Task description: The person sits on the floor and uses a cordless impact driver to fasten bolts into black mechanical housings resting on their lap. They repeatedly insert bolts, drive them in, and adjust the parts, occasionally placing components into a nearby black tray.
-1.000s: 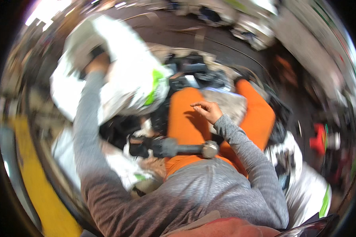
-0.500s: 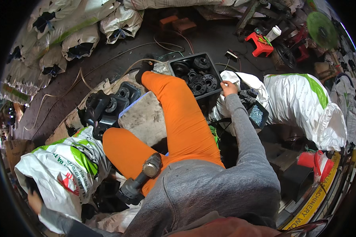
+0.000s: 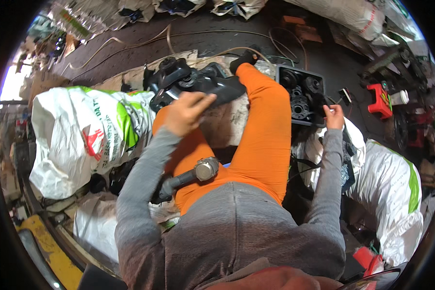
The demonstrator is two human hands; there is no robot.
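Note:
My left hand (image 3: 186, 113) is above the left knee, its fingers closed on a glossy black moulded plastic part (image 3: 222, 87) that reaches off to the right. Behind it, more black plastic parts (image 3: 171, 72) with round hubs lie on flattened cardboard. My right hand (image 3: 333, 116) is at the near right corner of a dark grey crate (image 3: 302, 69). Its fingertips are pinched together beside a small dark shape, and what they hold, if anything, is unclear. Inside the crate are several round black flanged parts (image 3: 299, 108).
A white and green sack (image 3: 63, 140) stands at the left, and another sack (image 3: 389, 179) lies at the right. Near my left thigh, a dark bar ends in a round metal head (image 3: 207, 168). Hoses (image 3: 217, 33) cross the floor. A red stool (image 3: 379, 101) stands at the far right.
The view has swung left. My left hand has come from the white sack to above my knee and now holds a black plastic part. My right hand remains by the crate's corner.

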